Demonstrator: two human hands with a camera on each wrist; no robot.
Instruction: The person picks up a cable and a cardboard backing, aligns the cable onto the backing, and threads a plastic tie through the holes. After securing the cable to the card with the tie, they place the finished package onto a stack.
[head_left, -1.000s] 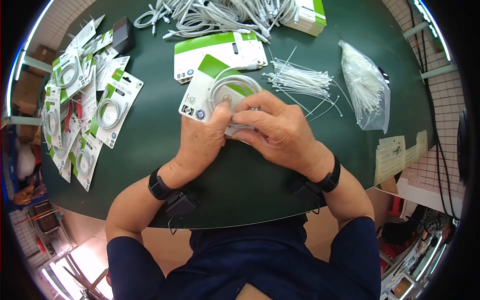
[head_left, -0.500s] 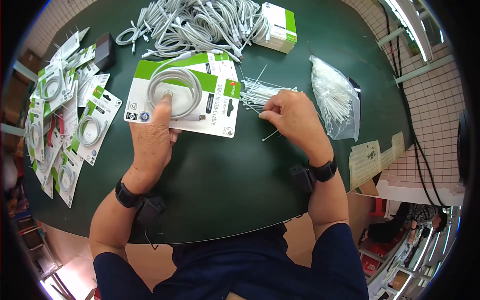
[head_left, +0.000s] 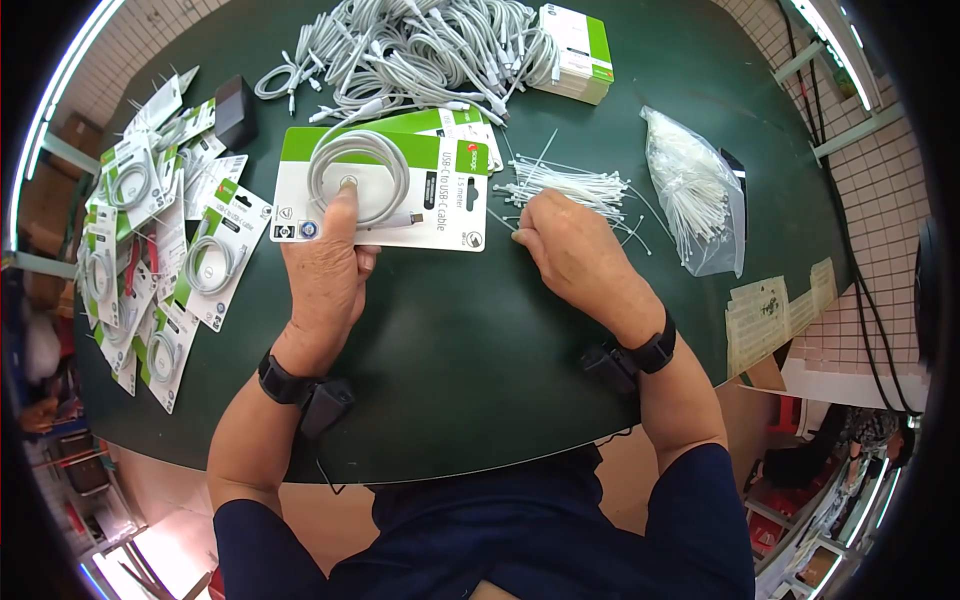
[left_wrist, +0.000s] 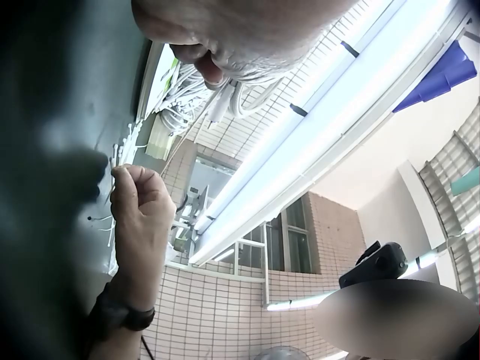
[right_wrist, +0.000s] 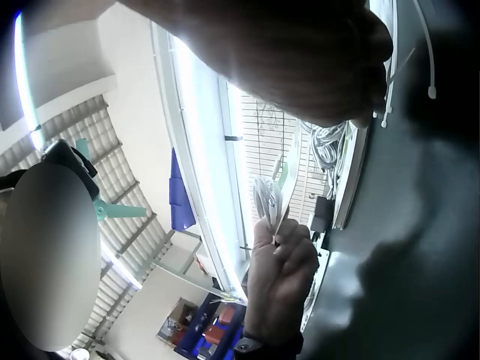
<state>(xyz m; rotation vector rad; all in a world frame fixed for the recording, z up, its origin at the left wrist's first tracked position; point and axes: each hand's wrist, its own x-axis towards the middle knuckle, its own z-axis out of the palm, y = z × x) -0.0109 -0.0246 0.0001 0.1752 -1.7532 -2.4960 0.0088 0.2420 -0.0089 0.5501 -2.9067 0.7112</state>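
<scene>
In the head view the left hand (head_left: 325, 265) holds a white and green card (head_left: 440, 238), its thumb pressing on the coiled white cable (head_left: 400, 178) that lies on the card's face. The cable's metal plug points right along the card's lower part. At the near left edge of the white cable ties (head_left: 585, 190), the right hand (head_left: 580, 250) has its thumb and fingertips brought together, with a thin white tie at them. In the right wrist view the left hand (right_wrist: 281, 274) grips the card and cable from below.
More cards (head_left: 455, 122) lie behind the held one. Loose cables (head_left: 420, 50) and a card stack (head_left: 580, 80) are at the back. Carded cables (head_left: 210, 265) and a black box (head_left: 235, 112) lie left; a bag of ties (head_left: 695, 200) and paper sheets (head_left: 760, 320) lie right.
The right hand has left the cable and moved right to the ties, where it stays. The left hand has carried the card left and turned it to lie level, its face showing.
</scene>
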